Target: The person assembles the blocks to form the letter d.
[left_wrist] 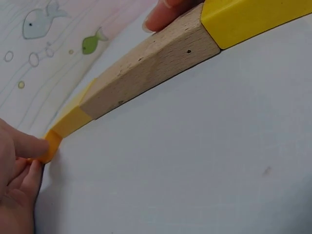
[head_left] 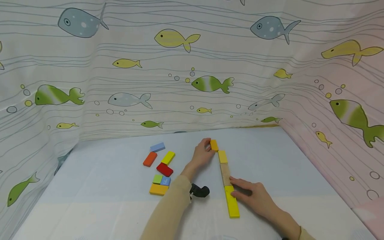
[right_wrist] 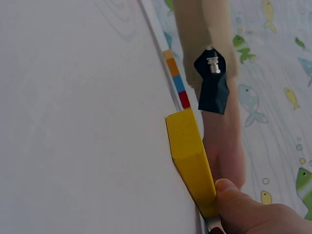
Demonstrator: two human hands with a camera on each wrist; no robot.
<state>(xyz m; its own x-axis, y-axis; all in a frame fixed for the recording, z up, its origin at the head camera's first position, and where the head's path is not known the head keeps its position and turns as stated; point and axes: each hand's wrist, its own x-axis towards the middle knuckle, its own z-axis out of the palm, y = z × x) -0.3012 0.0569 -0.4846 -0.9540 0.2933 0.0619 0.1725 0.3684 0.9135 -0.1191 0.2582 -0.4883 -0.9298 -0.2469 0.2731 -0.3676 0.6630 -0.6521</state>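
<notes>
A line of blocks runs away from me on the table. Nearest is a bright yellow block, followed by a plain wood block and a pale yellow block. At the far end my left hand pinches an orange block, whose near end meets the pale yellow one. My right hand lies along the line's right side. Its index fingertip touches the wood block, while the thumb rests against the bright yellow block's side in the right wrist view.
Left of my arm lie a blue block, an orange-red block, a yellow block touching a red block, and green, light blue and orange blocks grouped together. A fish-patterned curtain surrounds the table.
</notes>
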